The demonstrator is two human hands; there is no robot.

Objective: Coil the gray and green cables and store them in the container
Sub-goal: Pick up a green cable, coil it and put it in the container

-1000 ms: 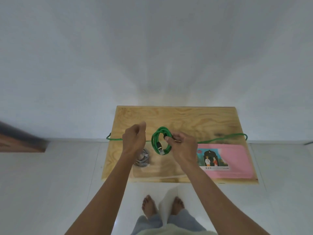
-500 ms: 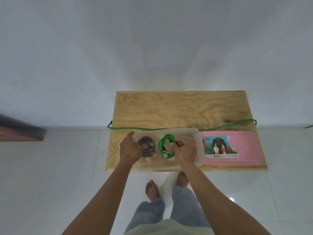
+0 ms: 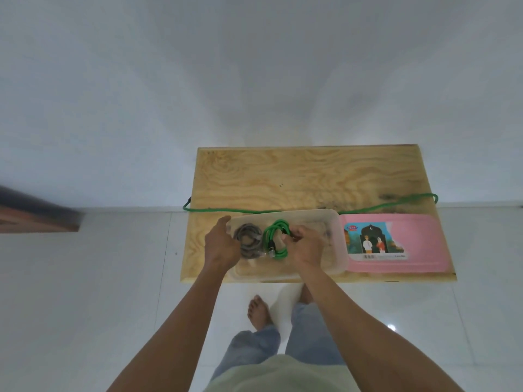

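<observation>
The right hand (image 3: 307,246) pinches the coiled green cable (image 3: 276,241) from its right side, low inside the container (image 3: 338,244) by the counter's (image 3: 297,176) near edge; the gray cable (image 3: 249,241) lies just left; the left hand (image 3: 220,244) holds the container's left rim.

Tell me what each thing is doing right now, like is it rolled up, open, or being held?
Gray cable: coiled, lying in the box.
Green cable: coiled, over the box, held by the right hand.
Box: open, lid off.
Pink lid: lying flat on the table beside the box.
Green rope: stretched out across the table.
Left hand: at the box's left end; grip unclear.
Right hand: gripping the green cable.
</observation>
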